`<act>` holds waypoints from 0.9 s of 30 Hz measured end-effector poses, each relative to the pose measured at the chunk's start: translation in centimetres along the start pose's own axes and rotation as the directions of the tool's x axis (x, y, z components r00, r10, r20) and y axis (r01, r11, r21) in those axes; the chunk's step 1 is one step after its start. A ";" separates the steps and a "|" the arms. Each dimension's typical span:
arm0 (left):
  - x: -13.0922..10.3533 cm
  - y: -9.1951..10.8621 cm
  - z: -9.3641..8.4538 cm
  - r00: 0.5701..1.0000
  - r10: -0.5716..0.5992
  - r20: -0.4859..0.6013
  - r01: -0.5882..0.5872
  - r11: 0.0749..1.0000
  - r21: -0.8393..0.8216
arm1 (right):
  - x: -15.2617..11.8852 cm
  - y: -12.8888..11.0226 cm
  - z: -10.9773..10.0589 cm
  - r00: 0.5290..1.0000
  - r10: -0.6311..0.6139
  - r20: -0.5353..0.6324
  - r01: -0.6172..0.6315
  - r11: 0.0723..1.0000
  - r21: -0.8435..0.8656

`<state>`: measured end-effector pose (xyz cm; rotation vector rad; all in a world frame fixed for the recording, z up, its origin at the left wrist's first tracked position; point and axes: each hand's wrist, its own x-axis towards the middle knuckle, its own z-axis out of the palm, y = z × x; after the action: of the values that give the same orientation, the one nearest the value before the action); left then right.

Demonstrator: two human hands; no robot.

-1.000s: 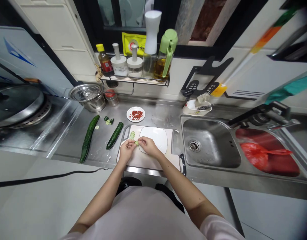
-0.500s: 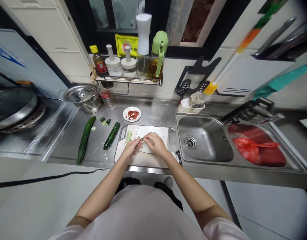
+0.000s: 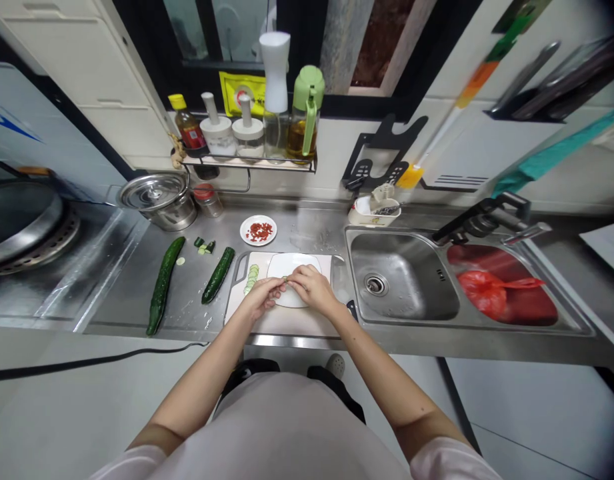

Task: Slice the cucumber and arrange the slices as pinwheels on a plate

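Over a white plate (image 3: 294, 261) on the cutting board (image 3: 287, 322), my left hand (image 3: 263, 294) and my right hand (image 3: 309, 287) meet fingertip to fingertip. Both are closed around a small greenish piece, mostly hidden by the fingers, which looks like a cucumber slice. A row of cucumber slices (image 3: 251, 277) lies on the board just left of the plate. Beside the board is a shortened cucumber (image 3: 218, 275), and farther left a long whole cucumber (image 3: 165, 285). Small cucumber chunks (image 3: 205, 247) sit behind them. A knife handle (image 3: 352, 309) shows at the board's right edge.
Behind the board stands a small plate of red pieces (image 3: 258, 231). A steel pot (image 3: 159, 200) and red-lidded jar (image 3: 207, 201) are at the back left. The sink (image 3: 404, 280) lies right, with a red bag (image 3: 487, 293) in its second basin. Bottles stand on a rack (image 3: 247, 164).
The view has shifted slightly, so the counter items appear a little farther left. My hands stay together over the plate, with the fingers closer around the small piece.
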<state>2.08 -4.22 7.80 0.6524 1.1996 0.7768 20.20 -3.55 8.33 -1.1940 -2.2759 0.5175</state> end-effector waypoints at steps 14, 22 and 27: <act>2.2 -0.6 0.8 0.982 0.165 -0.091 -0.163 0.986 0.031 | 0.9 2.0 2.0 0.964 0.263 -0.022 -0.231 0.882 0.410; 5.0 -2.1 1.2 0.982 0.149 -0.120 -0.140 0.987 0.074 | 0.9 4.7 4.1 0.930 0.355 0.099 -0.356 0.795 0.491; 7.7 -2.5 1.9 0.982 0.053 -0.184 -0.028 0.991 0.134 | 1.8 6.8 5.1 0.897 0.412 0.162 -0.442 0.846 0.298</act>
<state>5.68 0.46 1.96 0.7261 1.4219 0.8121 20.66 1.12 1.01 -1.5274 -1.8817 1.0943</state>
